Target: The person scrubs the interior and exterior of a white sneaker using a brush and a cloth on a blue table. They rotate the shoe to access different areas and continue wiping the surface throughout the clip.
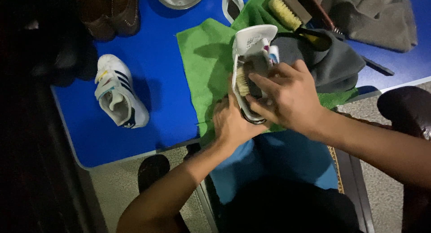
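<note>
White sneaker [248,49] lies sole-sideways on our green cloth [204,62] near the blue tabletop's [161,67] front edge; left hand [231,123] clasps its heel, right hand [289,96] closes round a scrubbing brush [244,80]. Its mate [117,91] waits untouched leftward.

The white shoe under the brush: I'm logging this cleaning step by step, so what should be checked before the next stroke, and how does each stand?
1. Left hand steadies the white shoe, sole side up: ok.
2. Right hand grips the brush, bristles on the sole: ok.
3. Shoe rests over the green cloth, not the bare blue table: ok.
4. Second white shoe lies apart to the left: ok.
5. Sole already clean under the brush: cannot tell.
</note>
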